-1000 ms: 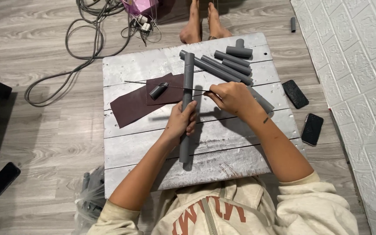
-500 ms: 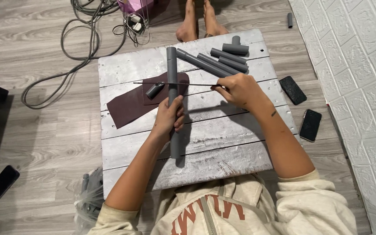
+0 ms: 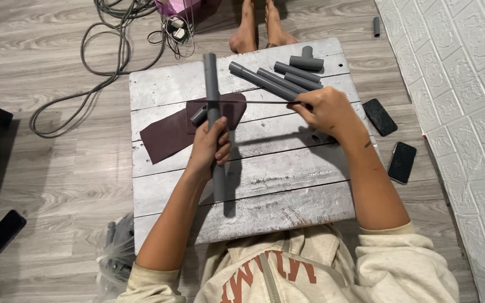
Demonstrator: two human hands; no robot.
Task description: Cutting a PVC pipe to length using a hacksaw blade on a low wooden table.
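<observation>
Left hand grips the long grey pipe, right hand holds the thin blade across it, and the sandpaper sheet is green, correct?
Not quite. The head view shows the sandpaper sheet is dark maroon, not green. The left hand does grip the long grey pipe, and the right hand holds the thin blade across it.

Grey pipes (image 3: 276, 78): about seven. Phones (image 3: 402, 161): three. Sandpaper sheet (image 3: 166, 134): one. Saw blade (image 3: 254, 101): one.

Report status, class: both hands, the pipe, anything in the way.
Left hand grips long grey plastic pipe. Right hand holds thin dark blade across it. Short grey pipe piece alongside.
</observation>
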